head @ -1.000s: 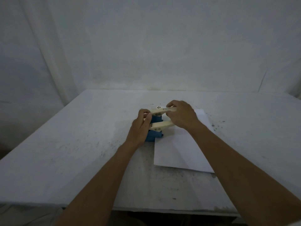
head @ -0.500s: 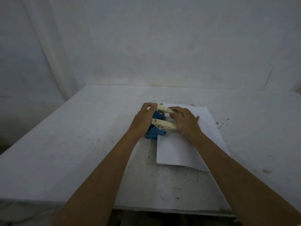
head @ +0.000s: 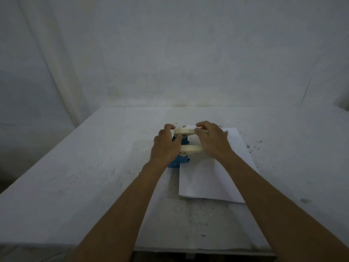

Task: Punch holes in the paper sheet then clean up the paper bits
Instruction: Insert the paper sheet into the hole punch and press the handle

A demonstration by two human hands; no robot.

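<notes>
So nearest the camera it's just two bare forearms reaching out over the table, and everything that matters is up at the hands. Just this side of the grip, the paper sheet lies flat with its near corner pointing back toward the person, and its left edge runs up under the hole punch, a blue body with two cream levers sticking out to the right. The left hand is wrapped around the blue body, steadying it from the left. The right hand sits on the right ends of both levers, fingers curled over the far one and the palm side over the near one, so it's grasping the levers rather than resting open. Both levers look raised, so my read is we're mid punching step, either right before a press or just after one; I can't see any holes in the sheet from here. Next move probably needs a firm straight push down while the left hand keeps the punch from sliding off the edge. Past the grip and off to its right there are dark specks on the table, which I'd guess get swept up later.
</notes>
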